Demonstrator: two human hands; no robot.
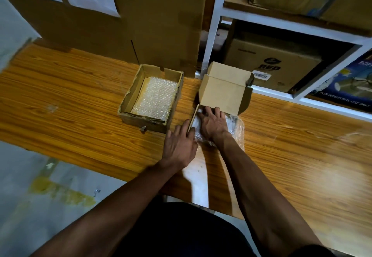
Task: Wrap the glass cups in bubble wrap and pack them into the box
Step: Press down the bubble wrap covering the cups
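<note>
A: Where's the wrapped cup sitting?
B: Probably inside the bubble-wrap bundle (231,129) in the box (223,93); right hand (213,124) is pressing flat, fingers spread, left hand (180,146) is bracing loosely.
A: Fragile, slippery; cradle underneath.

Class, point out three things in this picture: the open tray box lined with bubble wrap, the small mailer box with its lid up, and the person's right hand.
tray box (128,99), head view, left cardboard wall
mailer box (221,93), head view, raised lid panel
right hand (213,124), head view, back of hand
</note>
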